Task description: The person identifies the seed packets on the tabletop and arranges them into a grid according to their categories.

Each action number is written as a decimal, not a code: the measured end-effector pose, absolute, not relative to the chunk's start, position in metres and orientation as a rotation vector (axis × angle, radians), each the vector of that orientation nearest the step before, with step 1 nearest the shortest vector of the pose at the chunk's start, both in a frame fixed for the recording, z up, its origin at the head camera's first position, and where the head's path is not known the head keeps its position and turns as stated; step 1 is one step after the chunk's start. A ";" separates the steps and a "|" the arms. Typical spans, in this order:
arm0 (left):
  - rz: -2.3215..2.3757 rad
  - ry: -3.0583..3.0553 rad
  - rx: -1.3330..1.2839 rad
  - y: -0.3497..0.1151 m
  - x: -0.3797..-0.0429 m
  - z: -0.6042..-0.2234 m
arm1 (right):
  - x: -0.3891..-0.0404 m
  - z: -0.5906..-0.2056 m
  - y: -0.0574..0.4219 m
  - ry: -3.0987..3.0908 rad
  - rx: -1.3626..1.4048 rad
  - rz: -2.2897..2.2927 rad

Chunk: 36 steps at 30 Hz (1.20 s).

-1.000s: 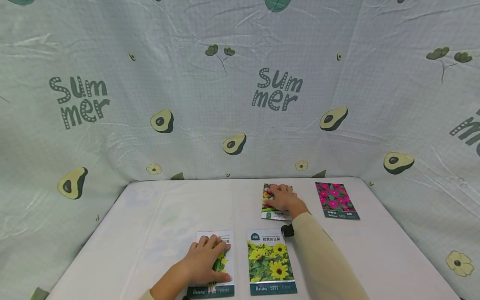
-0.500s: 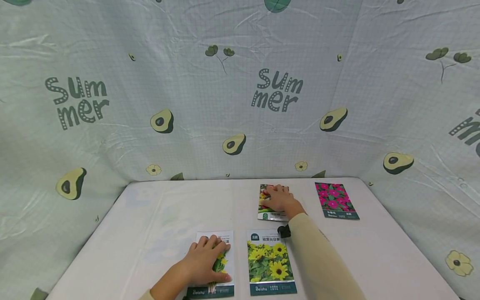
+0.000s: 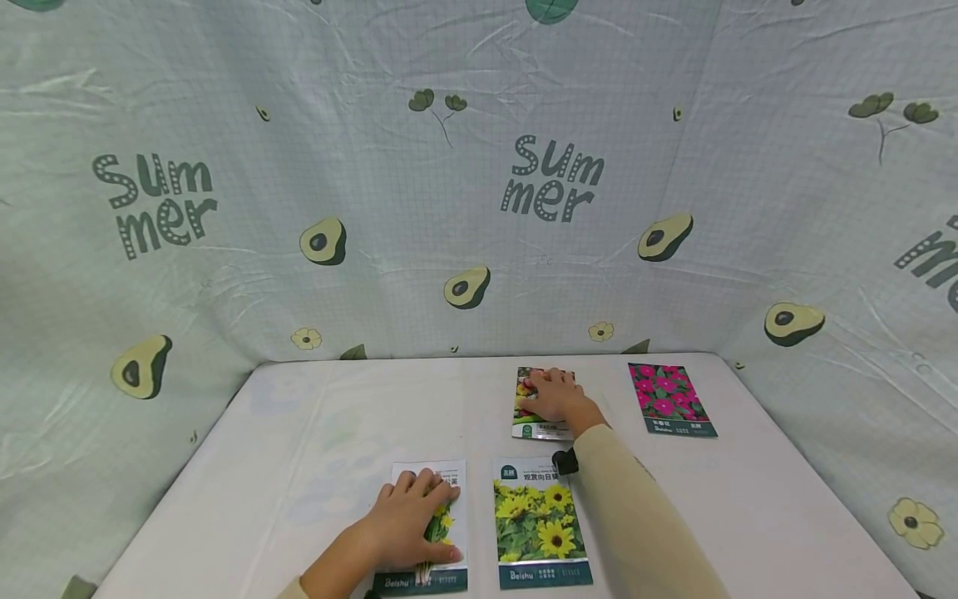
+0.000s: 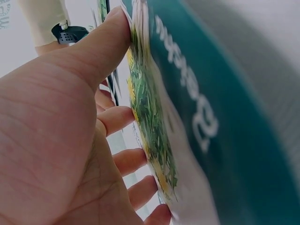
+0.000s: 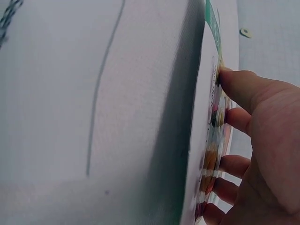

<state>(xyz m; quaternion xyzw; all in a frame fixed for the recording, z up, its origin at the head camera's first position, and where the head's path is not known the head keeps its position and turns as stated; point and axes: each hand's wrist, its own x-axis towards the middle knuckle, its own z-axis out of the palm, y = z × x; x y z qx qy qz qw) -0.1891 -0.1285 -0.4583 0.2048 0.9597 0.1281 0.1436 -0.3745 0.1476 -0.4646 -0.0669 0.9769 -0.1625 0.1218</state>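
My left hand (image 3: 410, 524) rests on a seed packet (image 3: 441, 582) with yellow flowers and a dark green bottom band, at the table's near side. In the left wrist view its fingertips and thumb touch the packet's printed face, fingers spread. Farther back, my right hand (image 3: 554, 396) lies on another seed packet (image 3: 535, 430) with a colourful print, partly covered by the hand. The right wrist view has the fingertips pressing on that packet's face (image 5: 211, 140). Between the two hands, nearer the front, a sunflower seed packet (image 3: 540, 524) lies flat.
A seed packet with pink flowers (image 3: 671, 399) lies at the back right of the white table (image 3: 337, 433). Behind and beside the table hangs a pale curtain (image 3: 374, 183) printed with avocados and lettering. The right forearm sleeve (image 3: 644, 516) passes just right of the sunflower packet.
My right hand has slid the colourful packet a little to the left, mostly in the first half second. My left hand and the other packets have stayed in place.
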 end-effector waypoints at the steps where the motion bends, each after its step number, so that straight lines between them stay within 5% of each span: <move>1: 0.370 2.767 0.591 -0.128 -0.189 -0.458 | -0.374 -0.464 0.147 2.850 -0.193 -0.475; 36: 0.378 2.754 0.582 -0.128 -0.190 -0.457 | -0.371 -0.462 0.145 2.842 -0.175 -0.493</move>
